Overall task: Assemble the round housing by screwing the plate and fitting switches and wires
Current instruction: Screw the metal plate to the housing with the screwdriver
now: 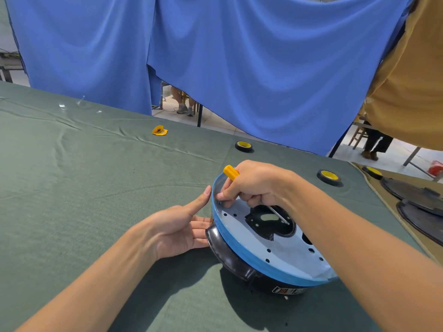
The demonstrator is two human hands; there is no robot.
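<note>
One screwdriver (pixel 230 172) (yellow handle up-left) slants tip-down toward the plate (pixel 249 240).

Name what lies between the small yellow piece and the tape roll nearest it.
Nothing. In the head view, only bare, creased green cloth runs from the yellow piece to the tape roll.

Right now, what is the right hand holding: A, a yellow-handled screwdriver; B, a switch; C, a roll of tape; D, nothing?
A: the right hand grips the yellow-handled screwdriver, its shaft angled down over the plate.
</note>
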